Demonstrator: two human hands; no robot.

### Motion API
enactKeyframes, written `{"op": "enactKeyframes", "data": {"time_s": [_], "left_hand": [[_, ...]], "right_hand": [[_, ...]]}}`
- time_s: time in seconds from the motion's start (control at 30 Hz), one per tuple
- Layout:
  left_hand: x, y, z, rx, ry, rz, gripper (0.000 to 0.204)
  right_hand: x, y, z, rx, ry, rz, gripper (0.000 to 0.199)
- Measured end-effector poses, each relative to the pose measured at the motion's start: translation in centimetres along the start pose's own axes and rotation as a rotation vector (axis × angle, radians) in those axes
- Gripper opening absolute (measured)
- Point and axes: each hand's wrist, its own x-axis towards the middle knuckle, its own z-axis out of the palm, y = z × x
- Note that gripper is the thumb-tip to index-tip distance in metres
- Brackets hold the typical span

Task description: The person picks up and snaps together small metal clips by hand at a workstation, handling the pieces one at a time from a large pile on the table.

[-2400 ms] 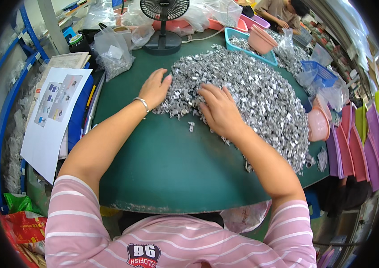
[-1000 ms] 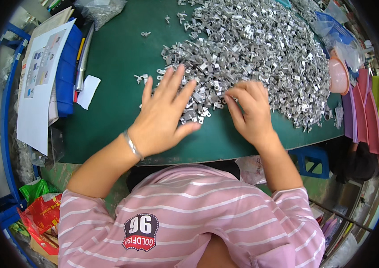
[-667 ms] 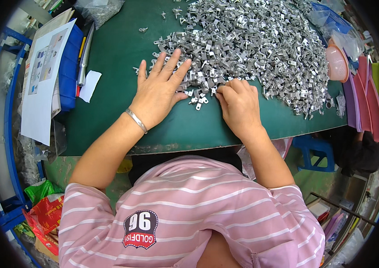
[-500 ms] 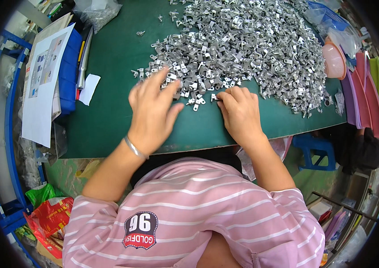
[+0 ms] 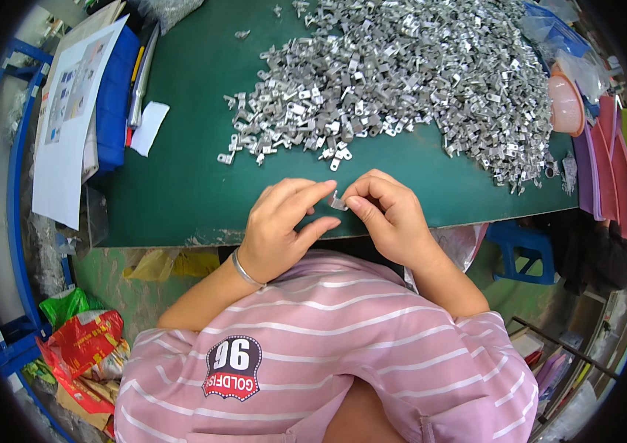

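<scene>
Between the 2 hands, near the table edge, 1 small metal clip point(image 5: 338, 201) is held above the green mat point(image 5: 180, 192). Left hand point(image 5: 280, 225) has its index finger and thumb closed on the left end of the clip, and the other fingers are loosely spread. Right hand point(image 5: 391, 218) pinches the right end with thumb and index finger, the remaining fingers curled in. On the left wrist sits a thin bracelet point(image 5: 245, 270). Just beyond the fingertips a few loose clips lie apart, and behind them spreads the big pile of clips point(image 5: 402, 74), reaching far to the right. Far left of the left hand lie a white paper slip point(image 5: 149, 127) and a blue box point(image 5: 114, 96).
</scene>
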Motion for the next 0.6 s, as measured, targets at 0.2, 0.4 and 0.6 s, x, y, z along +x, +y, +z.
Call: {"op": "enactKeyframes", "data": {"time_s": [0.2,0.4,0.6], "left_hand": [[-0.3,-0.6,-0.3,0.036,-0.028,-0.002,0.029],[0.0,-0.4,-0.6,0.212,-0.078,0.019,0.026],[0.4,-0.1,-0.8,0.211,-0.119,-0.018,0.024]], "right_hand": [[-0.1,-0.3,0.0,-0.053,-0.078,-0.002,0.004],[0.8,1.2,0.0,-0.433,0.161,-0.213,0.012],[3.6,1.8,1.5,-0.631,0.243,-0.340,0.018]]}}
